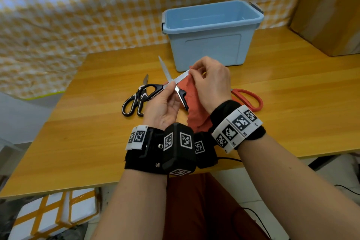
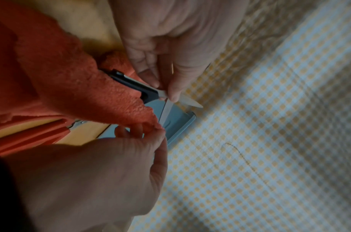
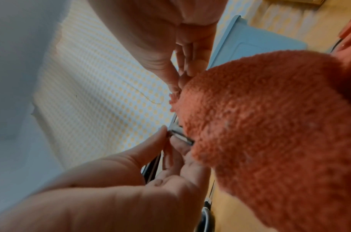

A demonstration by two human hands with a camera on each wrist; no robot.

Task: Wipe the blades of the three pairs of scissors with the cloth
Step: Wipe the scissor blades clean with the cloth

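My left hand (image 1: 169, 91) pinches a black-handled pair of scissors (image 1: 164, 68) near its pivot and holds it above the table with the blades spread. My right hand (image 1: 191, 73) pinches the orange-red cloth (image 1: 191, 95) around the far end of the right blade. The rest of the cloth hangs under that hand. In the left wrist view my left fingers (image 2: 174, 92) sit at the pivot, and the cloth (image 2: 71, 81) covers one black handle. A black-and-white pair of scissors (image 1: 136, 99) lies shut on the table at the left. A red-handled pair (image 1: 251, 97) lies at the right, partly behind my right wrist.
A pale blue plastic bin (image 1: 210, 35) without a lid stands just behind my hands. A cardboard box (image 1: 331, 9) stands at the back right. The wooden table (image 1: 87, 142) meets a yellow-checked sheet (image 1: 78, 6) at the back and left.
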